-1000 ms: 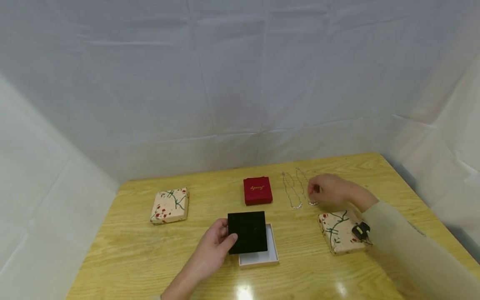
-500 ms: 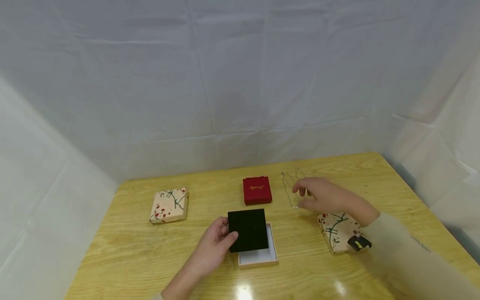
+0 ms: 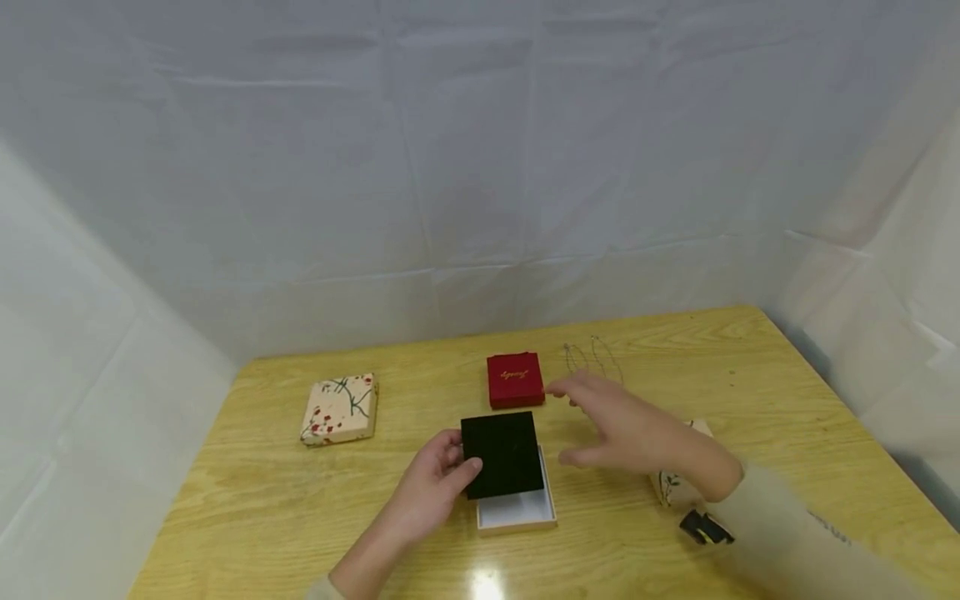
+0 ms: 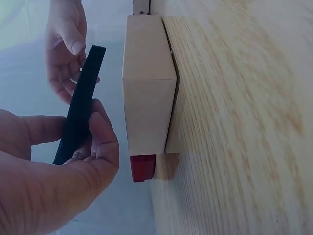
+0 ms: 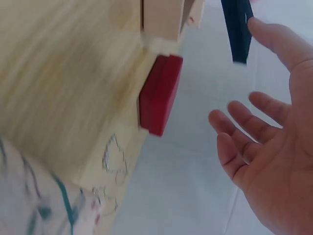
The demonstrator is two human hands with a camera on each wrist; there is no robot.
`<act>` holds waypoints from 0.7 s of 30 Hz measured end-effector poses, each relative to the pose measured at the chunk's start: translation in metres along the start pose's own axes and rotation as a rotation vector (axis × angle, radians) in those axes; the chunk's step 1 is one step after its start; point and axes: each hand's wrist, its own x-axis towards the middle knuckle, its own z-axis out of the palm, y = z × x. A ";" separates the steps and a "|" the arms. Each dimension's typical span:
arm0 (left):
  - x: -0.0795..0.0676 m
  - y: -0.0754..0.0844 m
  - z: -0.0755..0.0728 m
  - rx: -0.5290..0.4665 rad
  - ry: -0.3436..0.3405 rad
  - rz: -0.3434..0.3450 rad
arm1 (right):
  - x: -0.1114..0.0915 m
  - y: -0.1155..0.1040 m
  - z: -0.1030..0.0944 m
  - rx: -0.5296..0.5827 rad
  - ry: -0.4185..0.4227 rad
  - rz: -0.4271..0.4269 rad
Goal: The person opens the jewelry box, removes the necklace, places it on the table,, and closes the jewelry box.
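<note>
My left hand (image 3: 429, 492) pinches a thin black square pad (image 3: 501, 454) by its left edge, thumb on top. In the left wrist view, the pad (image 4: 80, 110) stands apart from the box, with fingers curled behind it. Below it on the table lies an open shallow box (image 3: 517, 527) with a pale inside, partly covered by the pad. My right hand (image 3: 630, 425) hovers right of the pad, fingers spread and holding nothing. In the right wrist view, the thumb of the right hand (image 5: 274, 147) appears close to the pad's edge; contact is unclear.
A red box (image 3: 515, 381) with gold lettering stands behind the pad. Silver chain necklaces (image 3: 594, 358) lie right of it, partly hidden by the right hand. One floral box (image 3: 341, 410) sits at left; another floral box (image 3: 666, 489) is partly behind the right forearm.
My right hand has left the necklaces and come left and nearer, its fingers opening out beside the pad. The left hand, still holding the pad, has shifted slightly up and right.
</note>
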 end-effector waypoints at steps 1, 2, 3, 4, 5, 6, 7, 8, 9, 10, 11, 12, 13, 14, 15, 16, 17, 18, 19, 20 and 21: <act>0.000 0.000 0.000 0.000 0.000 -0.002 | 0.000 -0.003 0.003 -0.012 0.005 -0.010; 0.001 0.000 0.000 0.005 0.001 -0.002 | -0.001 -0.005 0.006 -0.023 0.010 -0.022; 0.001 0.000 0.000 0.011 0.004 -0.004 | -0.001 -0.008 0.009 -0.033 0.015 -0.032; 0.001 0.001 0.001 0.014 0.006 -0.005 | -0.001 -0.010 0.012 -0.047 0.017 -0.043; 0.001 0.001 0.001 0.018 0.007 -0.006 | -0.002 -0.012 0.016 -0.052 0.018 -0.049; 0.001 0.001 0.001 0.018 0.006 -0.006 | -0.002 -0.014 0.019 -0.061 0.019 -0.051; 0.001 0.001 0.001 0.015 0.004 -0.006 | -0.002 -0.015 0.022 -0.062 0.020 -0.056; 0.002 0.001 0.001 0.011 0.004 -0.005 | -0.002 -0.017 0.025 -0.063 0.019 -0.058; 0.002 0.002 0.002 0.005 0.003 -0.005 | -0.002 -0.018 0.028 -0.066 0.018 -0.057; 0.002 0.002 0.002 0.001 -0.001 -0.004 | -0.002 -0.019 0.031 -0.068 0.016 -0.060; 0.002 0.001 0.002 -0.004 -0.005 -0.004 | -0.002 -0.019 0.033 -0.070 0.015 -0.062; 0.003 0.001 0.002 -0.009 -0.009 -0.003 | -0.002 -0.020 0.035 -0.066 0.015 -0.064; 0.003 0.001 0.003 -0.012 -0.013 -0.002 | -0.002 -0.021 0.036 -0.063 0.014 -0.068; 0.003 0.001 0.003 -0.016 -0.019 -0.002 | -0.002 -0.022 0.038 -0.059 0.015 -0.071; 0.003 0.001 0.003 -0.026 -0.026 -0.002 | -0.002 -0.022 0.039 -0.059 0.017 -0.078; 0.004 0.001 0.004 -0.035 -0.033 -0.003 | -0.003 -0.023 0.040 -0.057 0.016 -0.083; 0.004 0.001 0.004 -0.047 -0.040 -0.004 | -0.003 -0.023 0.041 -0.057 0.019 -0.089; 0.003 0.000 0.004 -0.057 -0.046 -0.001 | -0.003 -0.024 0.041 -0.055 0.022 -0.095; 0.004 0.000 0.005 -0.073 -0.054 -0.002 | -0.003 -0.024 0.042 -0.061 0.024 -0.099; 0.004 0.000 0.005 -0.089 -0.060 -0.004 | -0.003 -0.025 0.043 -0.064 0.026 -0.101; 0.004 -0.001 0.005 -0.103 -0.064 -0.008 | -0.003 -0.025 0.043 -0.068 0.027 -0.103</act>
